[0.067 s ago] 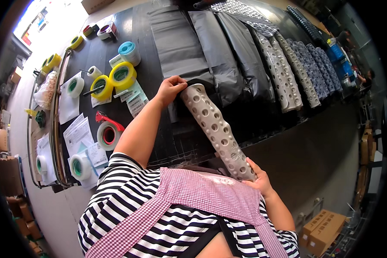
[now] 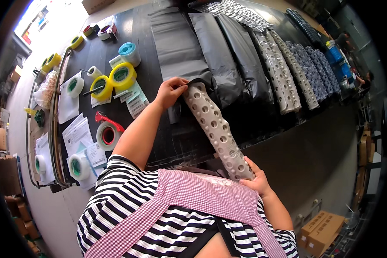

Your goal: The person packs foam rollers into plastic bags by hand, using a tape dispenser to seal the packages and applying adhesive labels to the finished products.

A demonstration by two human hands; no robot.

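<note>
A rolled beige bath mat (image 2: 215, 129), full of round holes and bumps, slants from my body to the mouth of a flat dark grey plastic bag (image 2: 178, 47) on the table. My right hand (image 2: 258, 178) grips the mat's near end, thumb on top and fingers along its far side. At the other end, my left hand (image 2: 172, 92) is closed in a pinch on the edge of the bag's mouth. That edge arches over the mat's tip. Two filled grey bags (image 2: 217, 60) lie just right of the flat one.
More rolled mats, beige (image 2: 279, 73) and blue-grey (image 2: 309, 69), line the table's right side. Tape rolls (image 2: 122, 74), a red tape dispenser (image 2: 109, 124) and label sheets (image 2: 79, 133) cover the left. Cardboard boxes (image 2: 320, 232) stand on the floor at lower right.
The edge of the bag's mouth arches a little more over the mat's far end. Both hands keep their grips, with the right hand shifted very slightly up and left.
</note>
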